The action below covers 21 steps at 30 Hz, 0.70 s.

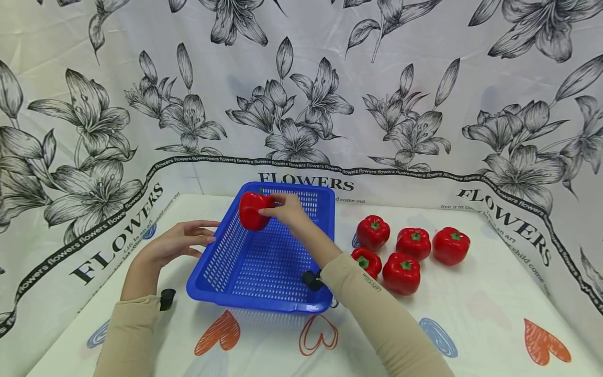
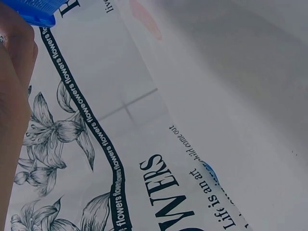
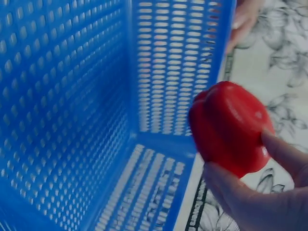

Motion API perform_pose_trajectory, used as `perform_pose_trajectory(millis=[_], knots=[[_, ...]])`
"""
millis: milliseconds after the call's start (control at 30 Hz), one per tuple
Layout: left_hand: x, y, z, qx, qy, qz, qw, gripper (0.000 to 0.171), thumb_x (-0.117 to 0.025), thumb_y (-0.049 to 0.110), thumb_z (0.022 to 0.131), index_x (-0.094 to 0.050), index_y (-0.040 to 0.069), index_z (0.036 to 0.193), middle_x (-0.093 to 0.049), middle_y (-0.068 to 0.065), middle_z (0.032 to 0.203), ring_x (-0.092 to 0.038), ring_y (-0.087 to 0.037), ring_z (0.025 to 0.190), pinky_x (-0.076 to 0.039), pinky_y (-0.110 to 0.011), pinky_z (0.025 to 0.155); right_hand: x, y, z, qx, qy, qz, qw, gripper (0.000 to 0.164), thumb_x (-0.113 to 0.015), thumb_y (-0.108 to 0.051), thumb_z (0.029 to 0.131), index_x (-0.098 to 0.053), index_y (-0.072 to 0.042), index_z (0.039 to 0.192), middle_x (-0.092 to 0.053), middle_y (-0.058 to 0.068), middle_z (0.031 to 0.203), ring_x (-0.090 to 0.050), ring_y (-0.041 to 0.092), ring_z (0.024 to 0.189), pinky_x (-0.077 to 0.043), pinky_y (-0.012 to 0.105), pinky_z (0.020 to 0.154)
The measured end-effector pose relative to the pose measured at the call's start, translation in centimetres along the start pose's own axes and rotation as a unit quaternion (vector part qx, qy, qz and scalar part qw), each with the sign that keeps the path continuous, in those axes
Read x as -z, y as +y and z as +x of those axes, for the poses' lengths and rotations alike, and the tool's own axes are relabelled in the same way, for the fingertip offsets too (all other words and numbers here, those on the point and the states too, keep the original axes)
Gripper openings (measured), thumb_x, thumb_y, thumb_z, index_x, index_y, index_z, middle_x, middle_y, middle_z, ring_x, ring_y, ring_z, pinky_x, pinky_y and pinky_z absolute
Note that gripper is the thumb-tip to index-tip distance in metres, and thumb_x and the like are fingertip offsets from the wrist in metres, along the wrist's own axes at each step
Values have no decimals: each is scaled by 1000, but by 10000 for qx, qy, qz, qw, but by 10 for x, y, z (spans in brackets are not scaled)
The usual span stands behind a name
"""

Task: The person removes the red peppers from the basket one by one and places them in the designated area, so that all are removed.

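A red bell pepper [image 1: 252, 211] is pinched between the thumb and fingers of my right hand [image 1: 285, 208], above the far left part of a blue plastic basket [image 1: 264, 302]. The right wrist view shows the same pepper [image 3: 231, 127] over the basket's slotted walls [image 3: 168, 72]. My left hand [image 1: 181, 241] is beside the basket's left rim, fingers extended and loosely bent with nothing in them; whether the fingertips touch the rim I cannot tell. In the left wrist view, part of the left hand [image 2: 17, 53] shows at the edge, near a blue basket corner [image 2: 38, 14].
Several red bell peppers [image 1: 414, 243] with green stems stand on the white patterned cloth [image 1: 490, 314] right of the basket. One is partly hidden by the right sleeve [image 1: 377, 309]. A flower-printed curtain [image 1: 301, 94] rises behind the table.
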<state>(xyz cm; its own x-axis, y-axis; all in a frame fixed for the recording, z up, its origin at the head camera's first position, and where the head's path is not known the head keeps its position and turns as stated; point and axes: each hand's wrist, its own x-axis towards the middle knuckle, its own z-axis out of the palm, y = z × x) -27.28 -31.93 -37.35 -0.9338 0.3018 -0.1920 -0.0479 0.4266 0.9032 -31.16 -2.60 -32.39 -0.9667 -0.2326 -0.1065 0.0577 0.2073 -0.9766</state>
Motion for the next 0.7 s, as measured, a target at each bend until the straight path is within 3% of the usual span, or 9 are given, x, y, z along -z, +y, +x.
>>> perform_pose_trajectory(millis=[267,700], knots=[[0,-1,1,-46,-49,-100,9999,62,-63,23,95,-38,2,147,-69,5,111,-69,-15,96,-58,-37,80,13,-11,-16,244,-186,72,9995,63,-74,-8,85,-48,-10,143,-52,11,145,-51,29,134,-44,45,108],[1,-1,0,-73,-142,-178,9997,62,-62,21,96,-36,1,147,-68,9,109,-69,-13,96,-57,-38,82,43,-19,-32,512,-106,165,9985,62,-74,-9,85,-50,-12,142,-52,8,145,-50,26,136,-43,44,109]])
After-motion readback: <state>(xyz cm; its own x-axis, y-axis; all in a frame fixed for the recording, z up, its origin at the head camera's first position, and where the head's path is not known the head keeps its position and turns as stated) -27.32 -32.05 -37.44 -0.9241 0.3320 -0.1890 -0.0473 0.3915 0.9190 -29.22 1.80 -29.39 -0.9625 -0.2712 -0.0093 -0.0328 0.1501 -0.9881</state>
